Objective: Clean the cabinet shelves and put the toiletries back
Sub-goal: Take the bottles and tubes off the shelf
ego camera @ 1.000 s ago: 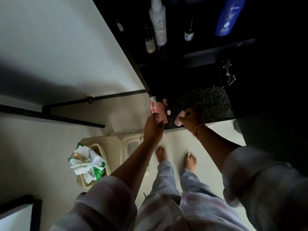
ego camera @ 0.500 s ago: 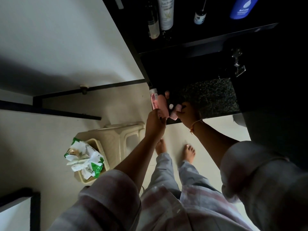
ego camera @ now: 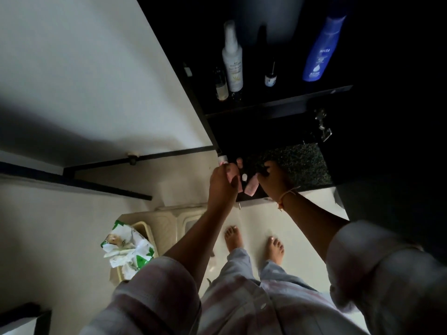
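Head view: each hand, left hand (ego camera: 223,182) and right hand (ego camera: 274,181), grips one pink bottle (ego camera: 251,187); four bottles (ego camera: 232,61) shelved

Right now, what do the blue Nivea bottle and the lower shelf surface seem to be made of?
The blue Nivea bottle looks like glossy moulded plastic, given its soft sheen. The lower shelf surface looks like dark speckled stone, perhaps polished granite; the dim light leaves it uncertain.

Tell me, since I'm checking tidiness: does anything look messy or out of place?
The green-and-white wipes pack is crumpled, spilling over its beige tub on the floor. Bottles on the upper shelf stand upright.
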A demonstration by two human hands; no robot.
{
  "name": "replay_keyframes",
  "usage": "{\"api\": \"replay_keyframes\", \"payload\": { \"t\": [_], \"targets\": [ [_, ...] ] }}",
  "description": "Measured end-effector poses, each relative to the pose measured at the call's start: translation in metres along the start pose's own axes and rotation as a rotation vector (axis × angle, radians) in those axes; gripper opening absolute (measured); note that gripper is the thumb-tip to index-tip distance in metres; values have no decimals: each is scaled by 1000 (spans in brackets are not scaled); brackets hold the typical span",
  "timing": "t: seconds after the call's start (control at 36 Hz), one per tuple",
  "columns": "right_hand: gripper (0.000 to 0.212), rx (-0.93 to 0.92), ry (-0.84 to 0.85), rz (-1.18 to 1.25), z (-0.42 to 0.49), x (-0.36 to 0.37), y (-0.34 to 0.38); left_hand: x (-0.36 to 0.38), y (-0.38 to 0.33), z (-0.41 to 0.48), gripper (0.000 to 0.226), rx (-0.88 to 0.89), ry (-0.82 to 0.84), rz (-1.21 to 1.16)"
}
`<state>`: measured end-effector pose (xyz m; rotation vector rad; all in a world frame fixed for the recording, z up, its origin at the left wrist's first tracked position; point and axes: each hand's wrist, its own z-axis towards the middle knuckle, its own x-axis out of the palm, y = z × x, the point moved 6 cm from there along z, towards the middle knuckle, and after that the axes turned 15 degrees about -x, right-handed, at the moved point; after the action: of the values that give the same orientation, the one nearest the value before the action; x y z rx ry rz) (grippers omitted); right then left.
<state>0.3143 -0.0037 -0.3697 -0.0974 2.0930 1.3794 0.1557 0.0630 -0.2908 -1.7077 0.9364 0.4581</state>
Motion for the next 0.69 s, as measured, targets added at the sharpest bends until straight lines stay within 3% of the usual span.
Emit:
{"api": "replay_keyframes", "payload": {
  "t": [0.36, 0.47, 0.69],
  "targets": [
    [34, -468, -409, -48, -11, -102, 127, -63, -100, -12, 29, 235, -284, -251],
    [38, -531, -477, -64, -2, -125, 157, -81, -128, -6, 35, 287, -362, -321],
    [50, -493, -493, -131, 33, -151, 184, -86, -150, 25, 45, 182, -359, -359]
  ]
}}
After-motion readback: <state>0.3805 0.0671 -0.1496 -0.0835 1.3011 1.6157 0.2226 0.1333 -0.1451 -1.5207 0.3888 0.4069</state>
